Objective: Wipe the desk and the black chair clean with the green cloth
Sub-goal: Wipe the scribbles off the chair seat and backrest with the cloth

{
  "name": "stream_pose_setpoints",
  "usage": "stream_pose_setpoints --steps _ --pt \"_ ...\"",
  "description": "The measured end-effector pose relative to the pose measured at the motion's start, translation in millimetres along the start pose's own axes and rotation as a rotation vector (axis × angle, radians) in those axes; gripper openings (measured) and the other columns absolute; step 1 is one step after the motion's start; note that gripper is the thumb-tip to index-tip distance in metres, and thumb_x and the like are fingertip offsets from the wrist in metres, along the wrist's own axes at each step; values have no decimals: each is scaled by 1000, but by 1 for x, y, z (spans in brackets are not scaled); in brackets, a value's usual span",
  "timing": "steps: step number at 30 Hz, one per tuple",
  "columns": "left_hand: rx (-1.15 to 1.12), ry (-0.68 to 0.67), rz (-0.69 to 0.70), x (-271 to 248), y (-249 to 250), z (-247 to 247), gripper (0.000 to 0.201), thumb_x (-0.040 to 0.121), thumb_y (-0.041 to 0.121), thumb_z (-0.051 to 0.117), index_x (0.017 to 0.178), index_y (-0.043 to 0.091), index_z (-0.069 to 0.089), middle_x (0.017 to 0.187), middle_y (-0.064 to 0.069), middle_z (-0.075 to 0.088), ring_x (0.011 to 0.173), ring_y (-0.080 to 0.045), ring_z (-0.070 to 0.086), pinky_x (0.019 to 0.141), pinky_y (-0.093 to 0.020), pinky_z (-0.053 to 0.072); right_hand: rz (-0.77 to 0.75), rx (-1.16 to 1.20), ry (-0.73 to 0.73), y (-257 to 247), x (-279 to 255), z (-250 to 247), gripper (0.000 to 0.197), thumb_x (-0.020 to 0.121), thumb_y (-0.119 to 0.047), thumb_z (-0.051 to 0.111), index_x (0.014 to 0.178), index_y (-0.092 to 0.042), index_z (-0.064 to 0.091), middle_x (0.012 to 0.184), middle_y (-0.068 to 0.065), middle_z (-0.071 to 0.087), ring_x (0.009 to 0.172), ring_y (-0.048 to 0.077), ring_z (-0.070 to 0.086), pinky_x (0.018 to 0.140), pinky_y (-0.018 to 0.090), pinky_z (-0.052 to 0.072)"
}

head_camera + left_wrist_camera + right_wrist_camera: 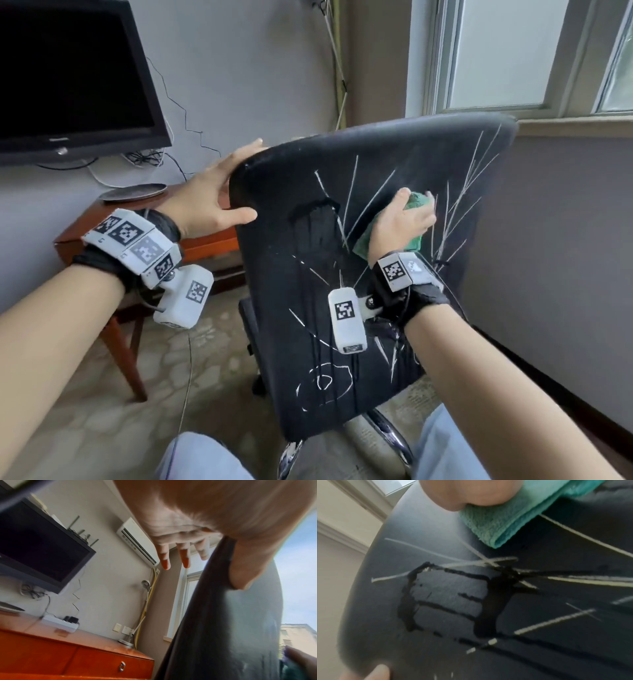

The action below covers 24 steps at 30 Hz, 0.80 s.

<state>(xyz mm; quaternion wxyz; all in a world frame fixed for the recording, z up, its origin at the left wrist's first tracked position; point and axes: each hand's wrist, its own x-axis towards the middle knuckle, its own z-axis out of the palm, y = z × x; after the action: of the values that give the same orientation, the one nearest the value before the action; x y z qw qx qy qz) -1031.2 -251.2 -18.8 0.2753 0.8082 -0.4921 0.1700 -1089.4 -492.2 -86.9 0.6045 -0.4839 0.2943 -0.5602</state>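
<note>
The black chair [308,274] shows me the rear of its backrest, marked with white chalk lines and dark wet streaks [447,596]. My left hand [212,195] grips the backrest's upper left edge, thumb on the near face and fingers over the far side [185,555]. My right hand [400,219] holds the bunched green cloth [416,202] and presses it on the upper right part of the backrest. In the right wrist view the folded cloth [496,524] lies flat on the black surface under my palm. The orange-brown desk [205,246] stands left of the chair.
A dark monitor [68,78] hangs on the wall over the desk, with cables and a dark plate [133,192] below it. A window [513,54] is behind the chair. My knees [202,459] sit close to the chair's chrome base [390,431]. Patterned floor lies to the left.
</note>
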Motion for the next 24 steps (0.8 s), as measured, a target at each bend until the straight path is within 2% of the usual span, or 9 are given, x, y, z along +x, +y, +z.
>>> stream_pose_setpoints --steps 2,3,5,7,9,12,18,21,24 --pt "66 21 -92 -12 -7 -12 88 70 30 67 145 44 22 149 13 34 138 -10 32 114 -31 25 -82 36 -67 7 -27 4 59 97 -21 48 147 -4 22 147 14 23 137 25 20 101 8 11" --pt "74 24 -108 -17 -9 -16 87 72 26 67 143 44 21 149 13 32 138 -10 31 114 -32 26 -117 59 -127 13 -42 4 63 97 -20 47 148 -3 16 151 13 16 139 20 14 98 0 8" --pt "69 54 -71 -23 -6 -21 78 70 32 61 137 48 23 148 17 28 136 -3 28 113 -29 25 -192 84 -273 29 -65 5 72 94 -26 42 150 -3 3 156 8 3 141 9 4 100 -4 1" --pt "124 125 -7 -21 3 -19 73 69 43 50 139 38 31 149 13 28 134 1 25 111 -25 20 -291 38 -372 43 -78 5 76 89 -27 37 149 -4 -4 158 5 -5 140 1 -5 106 1 -5" --pt "311 227 53 -12 13 -10 73 74 44 43 143 20 37 150 3 34 134 -10 31 111 -30 18 -380 -25 -404 53 -83 6 75 89 -25 37 149 -3 -3 158 6 -5 139 0 -8 109 6 -7" --pt "571 318 139 7 27 14 67 82 42 40 141 11 41 145 -6 43 128 -26 42 112 -43 19 -495 -132 -447 62 -87 6 74 90 -32 34 149 -7 -2 154 -1 -6 140 3 -11 113 13 -9" --pt "767 358 111 38 27 51 89 76 48 60 150 19 20 153 -4 30 138 -24 25 110 -61 12 -679 -395 -552 78 -71 5 67 90 -40 28 142 -19 -10 148 -6 -16 137 3 -19 109 15 -20" --pt "789 400 75 51 18 51 92 71 37 72 146 24 20 149 -3 34 138 -24 26 109 -63 12 -727 -445 -551 82 -62 13 64 91 -37 27 141 -18 -8 148 -5 -13 138 6 -15 111 17 -18" --pt "794 435 40 63 12 57 92 68 33 73 143 26 19 143 -3 39 136 -23 27 109 -62 13 -735 -486 -521 86 -54 25 63 92 -34 28 142 -17 -6 149 -3 -11 139 12 -10 114 29 -9"
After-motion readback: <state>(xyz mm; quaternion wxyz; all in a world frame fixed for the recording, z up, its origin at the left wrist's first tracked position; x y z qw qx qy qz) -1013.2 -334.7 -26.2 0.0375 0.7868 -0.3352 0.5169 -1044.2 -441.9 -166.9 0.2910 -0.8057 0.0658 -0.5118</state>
